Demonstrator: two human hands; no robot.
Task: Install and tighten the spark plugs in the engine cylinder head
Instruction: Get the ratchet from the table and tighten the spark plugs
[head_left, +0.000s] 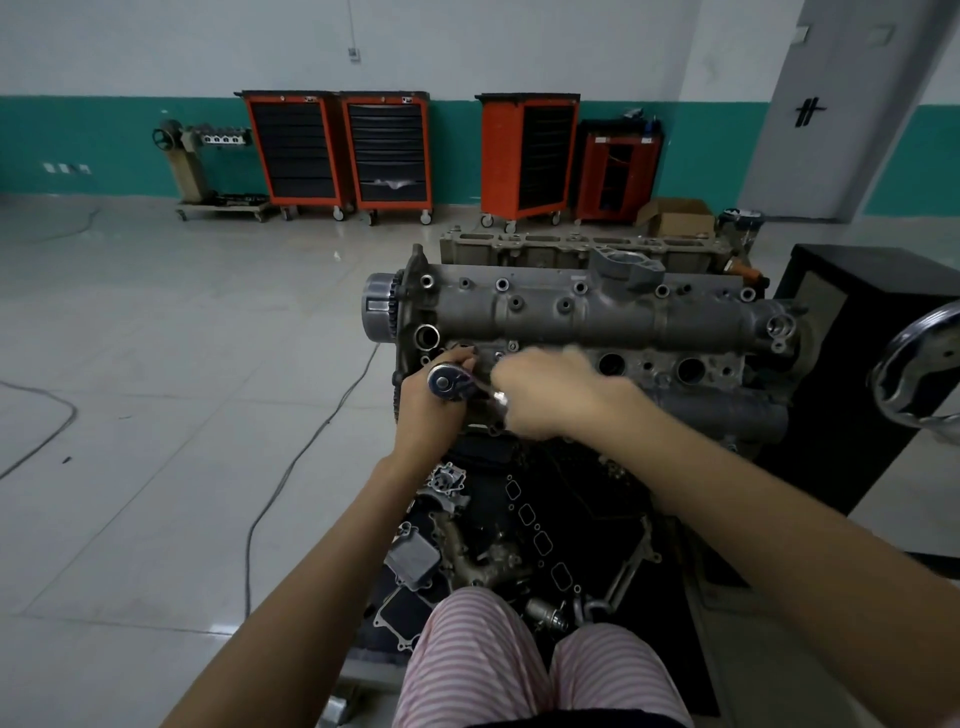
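Striped knees (519, 660); left hand (431, 400) grasping ratchet head (445, 383), steadying it over the plug hole; right hand (545, 395) clenched round the handle for leverage on the engine head (597, 312).

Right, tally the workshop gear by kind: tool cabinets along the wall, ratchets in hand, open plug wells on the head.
Orange tool cabinets: 4
Ratchet: 1, left hand at its head, right hand on the handle
Open plug wells: 2
Total: 7

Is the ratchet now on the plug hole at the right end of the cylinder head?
No, the ratchet sits near the left end of the cylinder head, held by both hands.
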